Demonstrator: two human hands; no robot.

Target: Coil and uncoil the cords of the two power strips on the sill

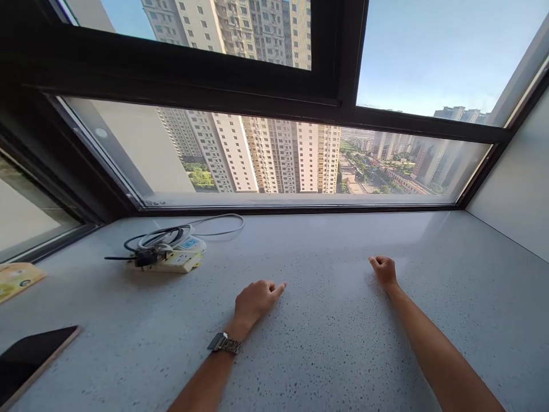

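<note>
Now, a speckled ledge [309, 366] is spreading before me; a power strip [180, 263] is lying at ten o'clock from my left hand [256, 300]. I'm holding that and my right hand [384, 270] as fists, nothing showing inside; I'm probably idling, and grasping would call for uncurling.

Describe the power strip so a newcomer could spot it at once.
Find the window and the speckled sill below. Beyond the left hand, leftward, find tangled cables; the power strip lies at their near side. Its cream, slotted top sets it apart from the white, blue-marked piece behind it.
</note>
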